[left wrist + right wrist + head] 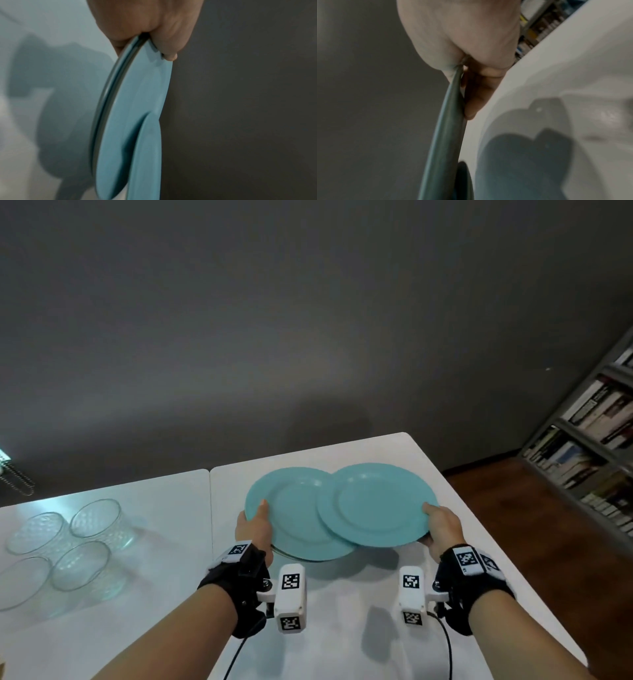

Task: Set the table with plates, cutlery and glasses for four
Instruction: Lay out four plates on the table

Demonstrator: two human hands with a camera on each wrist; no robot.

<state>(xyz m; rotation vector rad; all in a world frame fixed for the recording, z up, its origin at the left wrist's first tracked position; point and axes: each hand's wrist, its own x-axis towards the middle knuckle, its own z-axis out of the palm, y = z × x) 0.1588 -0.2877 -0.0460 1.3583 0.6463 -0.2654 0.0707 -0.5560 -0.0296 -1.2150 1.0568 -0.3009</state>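
Note:
Two teal plates overlap above the white table (342,604). My left hand (255,523) grips the left rim of the lower plate (287,508), thumb on top and fingers beneath. In the left wrist view that hand (144,27) pinches the lower plate (133,108), and a second rim shows stacked beneath it. My right hand (442,525) grips the right rim of the upper plate (373,505), which lies across the lower plate's right side. The right wrist view shows that hand (462,54) with its thumb above and fingers below the upper plate's edge (445,135). Shadows fall on the table below the plates.
Several clear glasses (68,542) stand grouped at the table's left. A seam (209,508) splits the tabletop. The table's right edge (496,542) runs diagonally, with wooden floor and a bookshelf (589,446) beyond. A dark grey wall stands behind the table.

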